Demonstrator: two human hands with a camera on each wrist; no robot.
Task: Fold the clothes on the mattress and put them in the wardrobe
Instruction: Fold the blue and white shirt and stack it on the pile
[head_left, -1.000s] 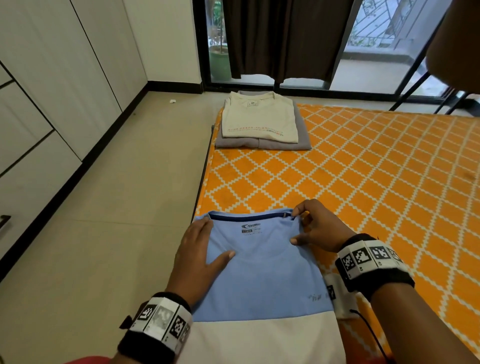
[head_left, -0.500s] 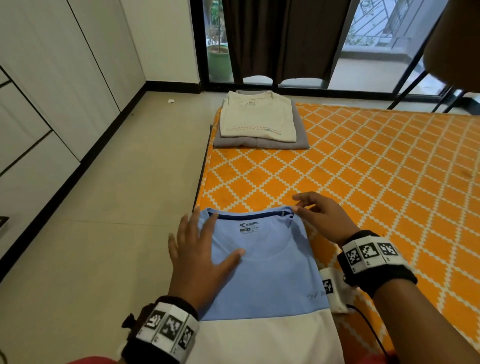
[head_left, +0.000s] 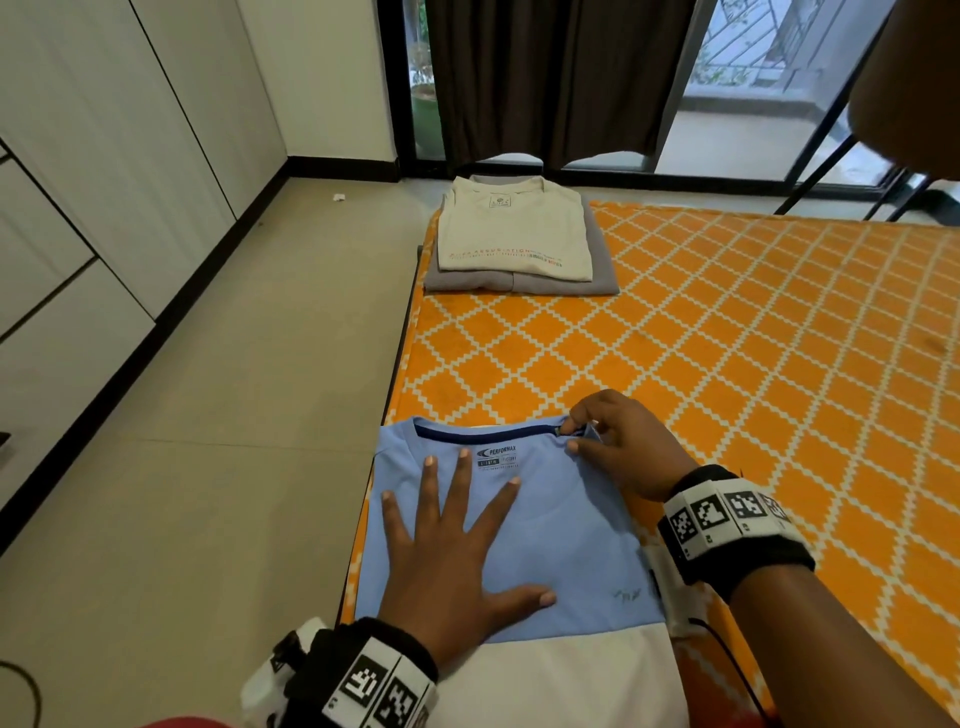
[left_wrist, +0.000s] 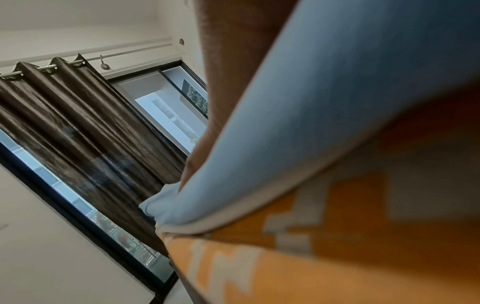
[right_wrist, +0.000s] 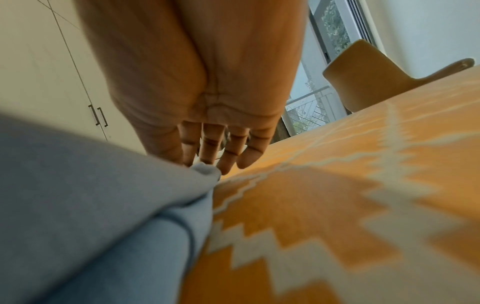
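Left hand (head_left: 452, 566) lies flat on the blue shirt (head_left: 566, 545), fingers spread wide, palm pressing the cloth. Black band with square markers on that wrist. Left wrist view shows only the blue shirt (left_wrist: 324, 107) edge and the orange mattress (left_wrist: 337, 267) under it, blurred.

Right hand (head_left: 623, 447) sits just beyond and right of the left hand, at the shirt's far right corner by the dark blue collar. Thumb and forefinger pinch the collar edge there. In the right wrist view the right hand (right_wrist: 207, 86) has fingers (right_wrist: 228, 152) pointing down, tips touching the shirt (right_wrist: 91, 205) corner on the mattress (right_wrist: 337, 205).

The shirt is folded, light blue on top, white band nearest the person, lying on the near left corner of the mattress (head_left: 727, 364), orange with a white diamond pattern.

Well beyond both hands, a folded cream shirt (head_left: 514, 228) lies on top of a folded grey garment (head_left: 519, 286) at the mattress's far left corner.

Left of the hands, across the tiled floor (head_left: 234, 415), white wardrobe (head_left: 104, 182) doors. Farthest away, a dark curtain (head_left: 561, 78) over a glass door (head_left: 753, 104).
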